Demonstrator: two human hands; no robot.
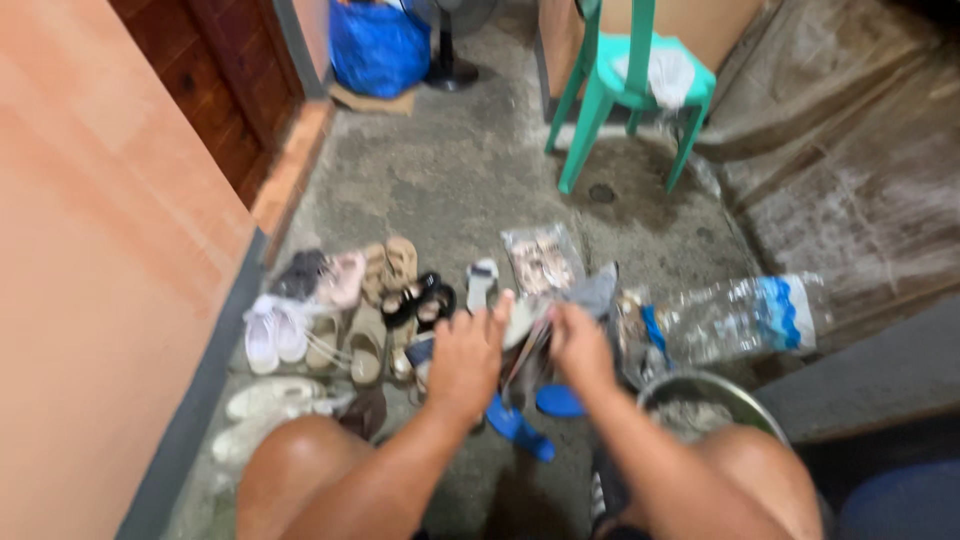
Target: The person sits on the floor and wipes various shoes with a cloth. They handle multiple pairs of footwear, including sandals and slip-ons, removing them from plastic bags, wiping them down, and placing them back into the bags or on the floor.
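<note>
The picture is motion-blurred. My left hand (468, 360) and my right hand (580, 345) meet over the concrete floor, above my bare knees. Between them is a pale sandal (522, 328) with dark straps hanging down, and both hands seem to grip it. Its exact shape is lost in the blur. Two blue slippers (530, 415) lie on the floor just under my hands. A row of shoes and sandals (340, 310) is spread out to the left of my left hand.
A clear plastic bottle (740, 318) lies on its side to the right, above a metal basin (700, 400). A clear bag of items (542, 262) lies ahead. Farther off stand a green chair (630, 80), a blue bag (378, 45) and a fan base (447, 70). An orange wall (100, 250) runs along the left.
</note>
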